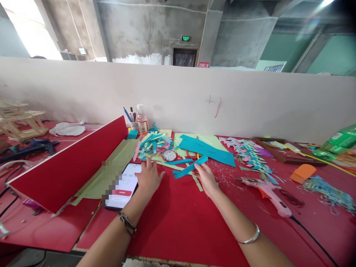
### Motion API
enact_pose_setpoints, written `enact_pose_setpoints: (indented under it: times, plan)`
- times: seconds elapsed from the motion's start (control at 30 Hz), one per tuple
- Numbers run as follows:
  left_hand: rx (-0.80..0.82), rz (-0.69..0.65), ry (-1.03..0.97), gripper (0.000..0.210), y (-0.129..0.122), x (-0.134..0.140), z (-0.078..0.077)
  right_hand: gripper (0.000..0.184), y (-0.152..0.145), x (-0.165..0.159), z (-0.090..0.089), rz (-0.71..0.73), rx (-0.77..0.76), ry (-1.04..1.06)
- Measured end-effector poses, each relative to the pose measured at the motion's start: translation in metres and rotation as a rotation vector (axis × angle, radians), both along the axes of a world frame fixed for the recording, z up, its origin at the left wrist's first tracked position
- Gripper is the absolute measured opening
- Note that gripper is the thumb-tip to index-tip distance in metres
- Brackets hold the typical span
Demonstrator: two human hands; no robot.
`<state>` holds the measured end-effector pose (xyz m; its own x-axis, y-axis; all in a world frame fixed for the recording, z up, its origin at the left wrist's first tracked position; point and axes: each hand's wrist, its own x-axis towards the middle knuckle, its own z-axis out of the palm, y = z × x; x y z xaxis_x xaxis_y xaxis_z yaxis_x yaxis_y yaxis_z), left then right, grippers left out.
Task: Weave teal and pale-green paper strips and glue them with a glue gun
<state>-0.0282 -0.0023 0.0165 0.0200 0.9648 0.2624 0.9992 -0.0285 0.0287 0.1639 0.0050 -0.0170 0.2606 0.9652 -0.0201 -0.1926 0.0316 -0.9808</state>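
Observation:
My left hand (149, 178) is open, fingers spread, beside the right edge of a phone (122, 189) with a timer on its screen. Whether the fingertips touch the table or the phone I cannot tell. Between thumb and fingers, my right hand (206, 179) pinches one end of a blue paper strip (189, 168). Another blue strip (178, 162) lies just behind it, and a pale green strip (198, 182) runs beneath. Farther back are wide blue paper sheets (208, 150) on pale green paper. A small round tin (169, 155) sits beyond my left fingers.
A pile of cut paper strips (154, 142) lies at the back, near a bottle (142, 120). On the right are a pink glue gun (267, 191), fringed paper pieces (247, 154), an orange paper piece (303, 173) and a green bottle (338, 142). A red divider (75, 167) stands left.

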Motion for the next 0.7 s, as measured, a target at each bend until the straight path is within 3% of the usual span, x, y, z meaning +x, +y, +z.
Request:
enact_pose_setpoints:
  times: [0.1,0.23,0.37,0.5,0.7]
  plan:
    - [0.152,-0.05,-0.007,0.051,0.001,0.002,0.002,0.026,0.001,0.001,-0.001,0.005,0.002,-0.003]
    - [0.326,-0.281,-0.112,0.048,0.0,0.009,0.003,0.027,0.001,0.0,-0.001,0.038,0.012,-0.004]
    - [0.213,-0.522,-0.247,0.04,-0.004,0.02,-0.005,0.027,-0.003,-0.004,0.003,0.132,0.028,-0.009]
    - [0.08,-0.665,-0.316,0.038,-0.007,0.027,-0.012,0.027,-0.004,-0.006,0.003,0.176,0.043,-0.038]
    - [-0.016,-0.627,-0.389,0.027,-0.007,0.027,-0.01,0.028,-0.001,-0.003,-0.002,0.114,0.016,-0.073]
